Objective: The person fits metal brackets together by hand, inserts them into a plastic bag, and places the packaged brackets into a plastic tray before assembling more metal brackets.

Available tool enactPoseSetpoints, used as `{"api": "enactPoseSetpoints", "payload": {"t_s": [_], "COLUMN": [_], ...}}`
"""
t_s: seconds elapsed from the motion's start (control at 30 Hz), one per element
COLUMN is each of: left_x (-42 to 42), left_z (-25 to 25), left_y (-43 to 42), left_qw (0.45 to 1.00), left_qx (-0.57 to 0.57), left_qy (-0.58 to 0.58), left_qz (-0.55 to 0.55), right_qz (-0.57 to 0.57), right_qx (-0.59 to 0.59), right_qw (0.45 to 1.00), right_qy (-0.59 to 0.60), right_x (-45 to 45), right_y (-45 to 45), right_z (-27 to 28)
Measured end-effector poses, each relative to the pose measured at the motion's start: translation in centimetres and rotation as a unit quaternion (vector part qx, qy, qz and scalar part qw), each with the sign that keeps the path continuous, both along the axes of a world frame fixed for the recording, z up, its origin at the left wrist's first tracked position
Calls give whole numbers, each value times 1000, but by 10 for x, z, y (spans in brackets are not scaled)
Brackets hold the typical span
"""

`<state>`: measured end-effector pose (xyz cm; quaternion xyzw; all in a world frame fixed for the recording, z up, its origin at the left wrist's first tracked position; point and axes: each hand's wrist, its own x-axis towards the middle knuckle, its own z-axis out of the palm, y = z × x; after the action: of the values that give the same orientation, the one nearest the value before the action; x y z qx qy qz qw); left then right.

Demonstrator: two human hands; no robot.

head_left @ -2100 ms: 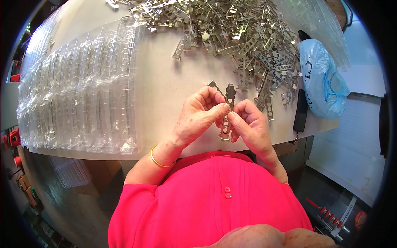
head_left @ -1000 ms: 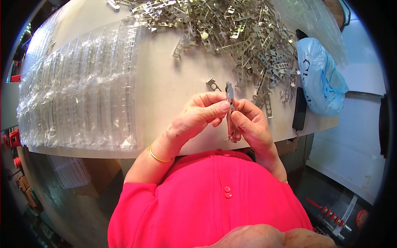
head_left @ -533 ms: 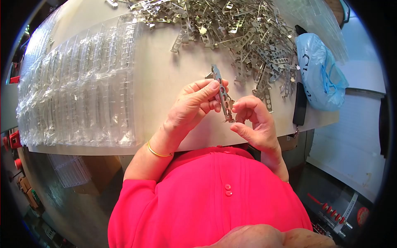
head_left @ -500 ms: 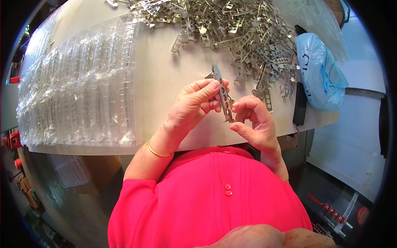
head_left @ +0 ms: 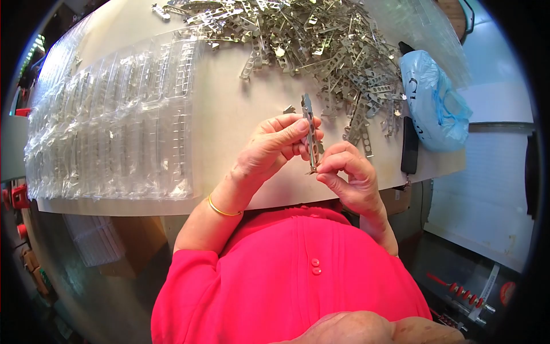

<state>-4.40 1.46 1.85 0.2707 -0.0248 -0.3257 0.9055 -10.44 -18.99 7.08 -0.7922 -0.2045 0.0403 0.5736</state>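
Operating from afar, I see the left hand [head_left: 275, 140] gripping a perforated metal strip [head_left: 311, 137] on the near side of the heap of metal parts [head_left: 326, 51]. The right hand [head_left: 355, 180], curled, is at the strip's lower end; I cannot tell whether it pinches the metal. Clear plastic trays [head_left: 109, 126] lie left of the heap, a blue bag [head_left: 432, 97] right.

Free surface [head_left: 220, 126] L of L hand [head_left: 272, 140], then trays [head_left: 114, 129]. Metal pile [head_left: 321, 49] blocks fwd of R hand [head_left: 354, 178], blue bag [head_left: 435, 100] fwd-R.
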Motion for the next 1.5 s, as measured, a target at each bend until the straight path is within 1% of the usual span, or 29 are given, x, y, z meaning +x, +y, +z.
{"api": "enactPoseSetpoints", "payload": {"t_s": [0.13, 0.2, 0.23, 0.3, 0.37, 0.43, 0.5, 0.57, 0.63, 0.7, 0.77, 0.8, 0.83, 0.87, 0.9, 0.97, 1.0, 1.03, 1.07, 1.1, 1.17, 1.2, 1.3, 1.33, 1.37, 1.4, 1.43, 1.47, 1.5], "left_x": [-1, -3, -3, -7, -9, -9, -8, -10, -12, -14, -14, -15, -16, -19, -23, -27, -28, -28, -28, -28, -27, -28, -27, -27, -27, -27, -27, -27, -28], "left_z": [-5, -2, 2, 8, 14, 10, 8, 13, 21, 23, 28, 30, 32, 28, 28, 25, 25, 26, 27, 26, 26, 28, 19, 19, 20, 20, 20, 19, 17], "left_y": [-1, -1, 0, 1, 0, 0, 0, 0, 0, -2, -3, -3, -5, -11, -16, -19, -20, -19, -20, -20, -21, -22, -22, -21, -21, -22, -22, -23, -24], "left_qw": [998, 997, 996, 994, 990, 988, 984, 983, 984, 985, 982, 976, 967, 964, 949, 922, 921, 923, 923, 922, 936, 938, 943, 941, 941, 939, 937, 938, 940], "left_qx": [-30, -32, -16, -3, 38, 38, 20, 37, 63, 73, 106, 154, 201, 202, 233, 284, 274, 286, 299, 294, 278, 279, 277, 287, 283, 290, 297, 294, 288], "left_qy": [-44, -59, -69, -81, -86, -93, -108, -111, -84, -89, -87, -91, -100, -153, -209, -262, -273, -257, -240, -248, -215, -204, -185, -181, -186, -184, -182, -184, -181], "left_qz": [-25, -36, -55, -79, -107, -117, -139, -138, -146, -128, -131, -127, -122, -78, -44, -28, -34, -32, -30, -34, -18, -9, 3, 0, -1, -1, 0, 0, 0], "right_qz": [9, -53, -79, -119, -126, -68, -51, 34, 60, 65, 32, 8, -5, -36, -67, -46, -42, -35, -53, -60, -97, -137, -281, -346, -393, -426, -463, -488, -477], "right_qx": [-5, 61, 73, 74, 75, 100, 122, 125, 142, 172, 170, 165, 166, 150, 133, 149, 115, 80, 42, 39, 3, -39, -42, -50, -68, -138, -170, -224, -292], "right_qw": [1000, 995, 992, 985, 985, 986, 982, 972, 969, 959, 957, 953, 955, 960, 964, 963, 971, 978, 988, 989, 993, 989, 950, 934, 909, 865, 840, 823, 806], "right_qy": [7, 57, 66, 100, 92, 114, 132, 195, 194, 215, 234, 253, 244, 233, 222, 221, 205, 189, 137, 129, 73, 28, -131, -77, -120, -226, -224, -185, -193], "right_x": [-7, -8, -8, -3, 5, 14, 21, 29, 37, 39, 39, 38, 38, 39, 40, 41, 41, 41, 41, 41, 41, 43, 55, 52, 57, 64, 68, 68, 72], "right_y": [-2, -7, -10, -11, -8, -2, -3, -5, -9, -10, -13, -14, -13, -12, -11, -11, -11, -10, -8, -9, -12, -22, -67, -79, -100, -124, -145, -161, -185], "right_z": [11, 12, 9, 19, 24, 32, 29, 30, 29, 29, 32, 34, 35, 35, 35, 27, 27, 27, 27, 32, 44, 48, 50, 70, 74, 78, 87, 101, 105]}}
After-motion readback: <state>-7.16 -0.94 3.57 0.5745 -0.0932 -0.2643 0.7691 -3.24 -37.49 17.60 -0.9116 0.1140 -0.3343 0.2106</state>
